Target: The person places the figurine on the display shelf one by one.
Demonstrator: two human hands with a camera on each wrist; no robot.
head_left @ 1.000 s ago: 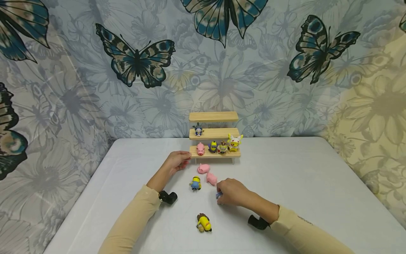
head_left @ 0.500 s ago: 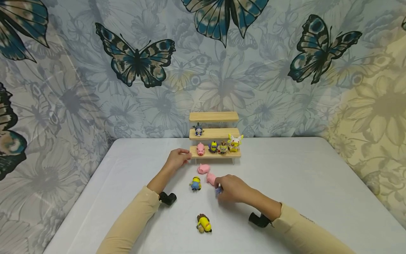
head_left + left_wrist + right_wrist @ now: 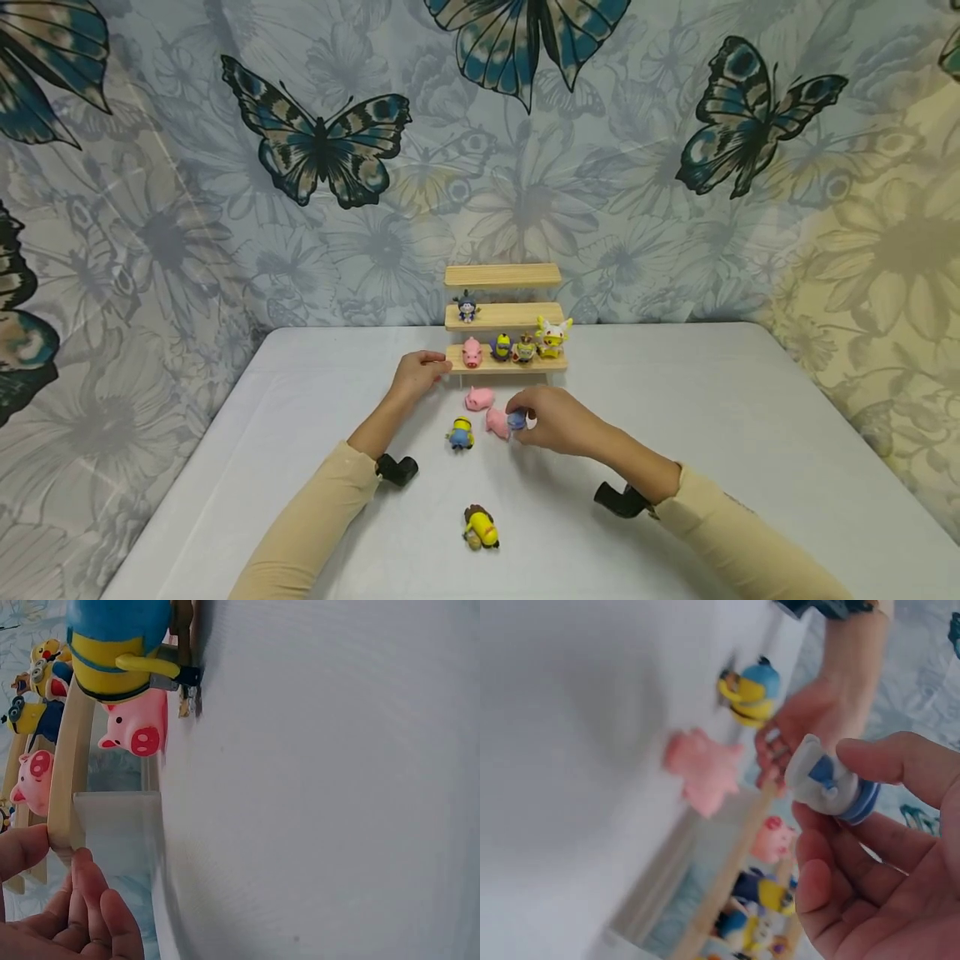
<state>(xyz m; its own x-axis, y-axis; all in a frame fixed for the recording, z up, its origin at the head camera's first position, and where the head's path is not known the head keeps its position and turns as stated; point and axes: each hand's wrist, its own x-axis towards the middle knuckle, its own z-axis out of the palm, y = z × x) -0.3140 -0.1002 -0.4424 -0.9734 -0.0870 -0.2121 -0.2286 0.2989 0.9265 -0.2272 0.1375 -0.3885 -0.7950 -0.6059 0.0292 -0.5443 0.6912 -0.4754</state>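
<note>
My right hand (image 3: pixel 558 421) pinches a small blue-and-white figurine (image 3: pixel 829 784) between thumb and fingers, in front of a three-tier wooden display stand (image 3: pixel 502 276). With thumb above and fingertips beneath, my left hand (image 3: pixel 416 375) grips the left end of the lowest shelf (image 3: pixel 64 817). On that shelf stand a pink pig (image 3: pixel 472 353), two Minion figures, one purple-clad (image 3: pixel 502 347) and one crowned (image 3: pixel 524 348), and a white-hooded yellow figure (image 3: pixel 552 338). The middle shelf carries a dark-blue figure (image 3: pixel 467 308) at its left end.
Two pink pigs lie before the stand, one nearer it (image 3: pixel 479 399) and one beside the held figurine (image 3: pixel 497 422). A blue-and-yellow Minion (image 3: pixel 461 434) lies left of them. Closer to me is a yellow-and-brown Minion (image 3: pixel 481 527). A butterfly-patterned cloth (image 3: pixel 360 258) hangs behind the white table (image 3: pixel 675 400).
My right hand has carried the blue-and-white figurine upward and toward the stand, from below the nearer pig to beside it. My left hand has stayed at the shelf end.
</note>
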